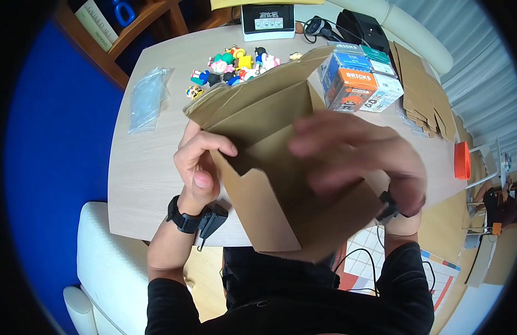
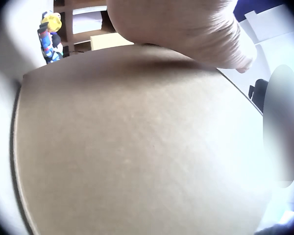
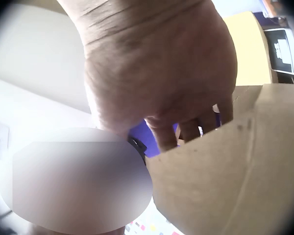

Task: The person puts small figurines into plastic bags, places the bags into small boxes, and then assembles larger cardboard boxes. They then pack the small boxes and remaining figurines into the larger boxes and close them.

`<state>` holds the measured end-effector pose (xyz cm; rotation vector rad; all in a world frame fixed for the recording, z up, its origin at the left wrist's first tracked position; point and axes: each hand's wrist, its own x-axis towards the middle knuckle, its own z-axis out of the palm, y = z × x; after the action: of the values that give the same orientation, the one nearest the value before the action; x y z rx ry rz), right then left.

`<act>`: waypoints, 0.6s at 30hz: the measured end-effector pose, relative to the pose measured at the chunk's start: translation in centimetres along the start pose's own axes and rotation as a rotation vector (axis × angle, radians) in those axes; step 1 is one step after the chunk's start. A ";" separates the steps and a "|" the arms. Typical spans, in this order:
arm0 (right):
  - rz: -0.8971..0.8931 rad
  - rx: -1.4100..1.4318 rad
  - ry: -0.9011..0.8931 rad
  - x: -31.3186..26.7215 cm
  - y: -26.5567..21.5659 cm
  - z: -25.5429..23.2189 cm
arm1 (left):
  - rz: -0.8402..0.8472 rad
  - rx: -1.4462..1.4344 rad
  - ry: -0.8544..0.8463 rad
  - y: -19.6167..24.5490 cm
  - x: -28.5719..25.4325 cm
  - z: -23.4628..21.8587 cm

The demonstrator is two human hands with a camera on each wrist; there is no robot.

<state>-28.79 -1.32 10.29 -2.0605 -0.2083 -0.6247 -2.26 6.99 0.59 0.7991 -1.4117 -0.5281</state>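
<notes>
An open cardboard box (image 1: 261, 209) is held tilted over the near table edge, its opening and bare brown inside facing up toward me. My left hand (image 1: 198, 159) grips its left wall, fingers bent over the rim and thumb on the outside. Blurred by motion, my right hand (image 1: 367, 148) hangs over the opening with its fingers spread. The right wrist view shows those fingers (image 3: 190, 131) passing behind the edge of the cardboard (image 3: 210, 171), their tips hidden. In the left wrist view a plain cardboard panel (image 2: 132, 142) fills most of the picture.
Several small toy figures (image 1: 219, 66) lie behind the box. Brick-toy boxes (image 1: 356, 84) are stacked at the back right, beside flattened cardboard (image 1: 423, 89). A clear plastic bag (image 1: 148, 100) lies on the left. A small screen device (image 1: 268, 23) stands at the far edge.
</notes>
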 end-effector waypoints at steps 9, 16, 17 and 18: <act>0.205 -0.128 0.216 -1.0 0.4 -0.7 | 0.196 -0.175 -0.002 0.7 0.0 1.1; 0.274 -0.080 0.338 -2.8 -0.5 -3.4 | 0.178 -0.193 -0.068 1.0 -0.3 1.2; 0.290 -0.091 0.356 -3.0 -0.6 -3.7 | 0.174 -0.166 -0.086 1.3 -0.1 1.2; 0.322 -0.100 0.350 -3.0 -0.8 -3.7 | 0.169 -0.139 -0.105 1.6 0.0 1.1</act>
<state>-32.95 -3.72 10.97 -1.9814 0.3572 -0.7901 -3.55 7.77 1.76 0.5418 -1.5063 -0.5367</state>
